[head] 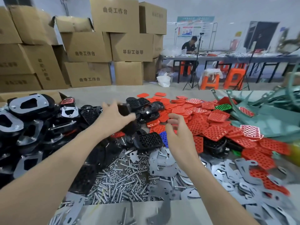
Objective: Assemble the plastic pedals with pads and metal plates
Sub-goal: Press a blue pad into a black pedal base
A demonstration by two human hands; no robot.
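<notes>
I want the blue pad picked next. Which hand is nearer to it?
Right. The right hand hovers just beside the blue pad; the left hand grips a black pedal farther left.

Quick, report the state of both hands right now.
Left hand: grips a black pedal.
Right hand: open, fingers loosely curled, holding nothing, over the red pads.

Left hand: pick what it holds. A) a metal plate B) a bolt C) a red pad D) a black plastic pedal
D: the left hand grips a black plastic pedal over the pile; the right hand holds nothing.
</notes>
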